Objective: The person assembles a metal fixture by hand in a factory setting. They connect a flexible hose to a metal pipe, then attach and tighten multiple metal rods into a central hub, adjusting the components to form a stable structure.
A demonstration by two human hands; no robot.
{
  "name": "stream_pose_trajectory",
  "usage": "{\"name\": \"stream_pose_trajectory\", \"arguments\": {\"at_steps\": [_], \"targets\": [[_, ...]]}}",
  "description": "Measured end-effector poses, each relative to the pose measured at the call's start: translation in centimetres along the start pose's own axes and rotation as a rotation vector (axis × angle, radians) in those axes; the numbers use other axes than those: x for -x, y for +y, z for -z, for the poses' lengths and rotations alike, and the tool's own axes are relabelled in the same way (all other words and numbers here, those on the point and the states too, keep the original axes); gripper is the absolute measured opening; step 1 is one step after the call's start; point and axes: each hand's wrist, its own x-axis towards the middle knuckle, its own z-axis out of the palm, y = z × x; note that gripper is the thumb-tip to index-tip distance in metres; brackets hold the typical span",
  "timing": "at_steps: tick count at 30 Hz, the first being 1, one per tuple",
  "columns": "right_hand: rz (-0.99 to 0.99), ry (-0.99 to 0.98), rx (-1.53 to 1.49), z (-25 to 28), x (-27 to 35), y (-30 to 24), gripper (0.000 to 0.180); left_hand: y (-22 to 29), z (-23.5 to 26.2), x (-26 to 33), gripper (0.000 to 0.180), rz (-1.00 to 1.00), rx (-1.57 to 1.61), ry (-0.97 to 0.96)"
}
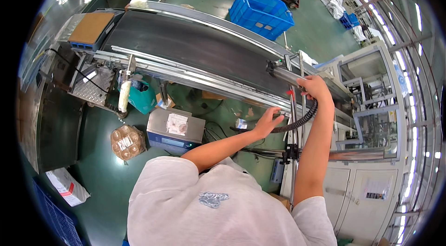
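Note:
My right hand point(317, 87) is closed round the rear end of a silver cylindrical print head point(286, 76), which reaches out over the conveyor's near edge. From that end a black ribbed hose point(304, 118) curves down and to the left. My left hand point(266, 124) is open, its fingers spread, close beside the hose; it holds nothing I can see. A chrome upright pole point(293, 120) with a black clamp point(291, 152) stands between my forearms. At the print head's front end is a small black clamp point(271, 67).
The dark conveyor belt point(186, 42) runs across ahead, with a blue crate point(260, 14) beyond it. A steel box point(162, 127) and a bundle of round brown items point(127, 142) sit at left. A glazed white machine point(371, 88) stands at right. Cables trail below the belt.

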Motion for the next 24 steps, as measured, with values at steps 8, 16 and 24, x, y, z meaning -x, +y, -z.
{"name": "stream_pose_trajectory", "arguments": {"at_steps": [8,16,24], "targets": [[0.207,0.598,0.229,-0.7,6.0,-0.9,0.055,-0.8,-0.1,2.1,0.028,0.079,0.162,-0.378],[0.347,0.675,-0.153,-1.8,19.2,1.7,0.038,0.3,-1.2,2.4,0.04,0.081,-0.009,-0.323],[0.33,0.653,-0.319,-2.8,21.8,5.9,0.038,6.1,-3.5,1.4,0.042,0.068,0.042,-0.279]]}}
